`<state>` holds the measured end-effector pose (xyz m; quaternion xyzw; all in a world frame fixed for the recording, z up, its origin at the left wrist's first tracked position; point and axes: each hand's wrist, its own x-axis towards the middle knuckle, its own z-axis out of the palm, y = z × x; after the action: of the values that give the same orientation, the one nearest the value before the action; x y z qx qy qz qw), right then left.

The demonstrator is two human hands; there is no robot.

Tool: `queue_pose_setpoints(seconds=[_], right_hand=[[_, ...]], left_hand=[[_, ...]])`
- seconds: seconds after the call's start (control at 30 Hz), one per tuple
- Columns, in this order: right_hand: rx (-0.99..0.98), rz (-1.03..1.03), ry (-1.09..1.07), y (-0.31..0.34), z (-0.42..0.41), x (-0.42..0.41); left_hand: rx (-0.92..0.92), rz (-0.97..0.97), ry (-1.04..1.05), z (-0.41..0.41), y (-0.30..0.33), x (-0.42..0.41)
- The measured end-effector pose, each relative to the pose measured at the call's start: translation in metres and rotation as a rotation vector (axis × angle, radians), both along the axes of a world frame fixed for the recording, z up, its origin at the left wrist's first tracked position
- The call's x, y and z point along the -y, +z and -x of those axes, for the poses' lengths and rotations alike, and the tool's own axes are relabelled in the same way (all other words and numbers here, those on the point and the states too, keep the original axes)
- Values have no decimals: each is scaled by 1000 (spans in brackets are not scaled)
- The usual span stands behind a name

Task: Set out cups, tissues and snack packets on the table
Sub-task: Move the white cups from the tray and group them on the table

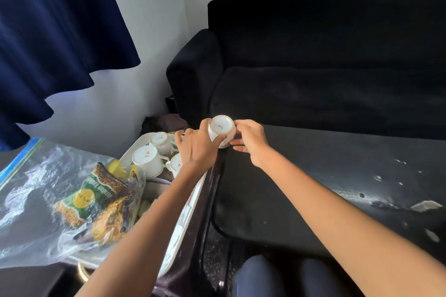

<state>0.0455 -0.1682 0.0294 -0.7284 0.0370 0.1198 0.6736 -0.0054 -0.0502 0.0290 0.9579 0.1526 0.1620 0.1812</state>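
Hands meet over the near-left corner of the dark table [337, 176], where a white cup [221, 129] is held upside down, its stamped base turned toward the camera. The cup is gripped by the left hand [196, 149], thumb and fingers curled round its body from nine o'clock, while its three o'clock side is pinched by the fingertips of the right hand [251, 143]. Whether the rim already rests on the tabletop cannot be told, since it is hidden behind the left hand.

At about eight o'clock from the held cup, a white tray [185, 219] is seen on a lower surface beside the table. Three more white cups are kept inverted on its far end: one [160, 140] farthest away, one [147, 158] nearer with a red mark on its base, and a third [175, 164] partly covered by the left wrist. Toward seven o'clock, a clear plastic bag [36, 200] is laid over the tray's near part, with green and yellow snack packets [94, 198] visible through it.

A black sofa [325, 67] is set beyond the table at twelve o'clock, and a dark blue curtain [53, 26] hangs at ten o'clock.
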Motion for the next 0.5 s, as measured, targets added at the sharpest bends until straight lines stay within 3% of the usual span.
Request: queue_pose_setpoints(seconds=[0.1,0.27,0.4,0.5], right_hand=[[-146,9,-55,4,3,27],[-436,-146,113,8,14,75],[-460,-381,115,-2,21,105],[-442,-520,109,-12,25,129]], left_hand=[[80,32,-52,10,3,26],[156,117,-143,27,4,70],[150,277,-218,41,-5,98],[129,557,-219,49,-9,116]])
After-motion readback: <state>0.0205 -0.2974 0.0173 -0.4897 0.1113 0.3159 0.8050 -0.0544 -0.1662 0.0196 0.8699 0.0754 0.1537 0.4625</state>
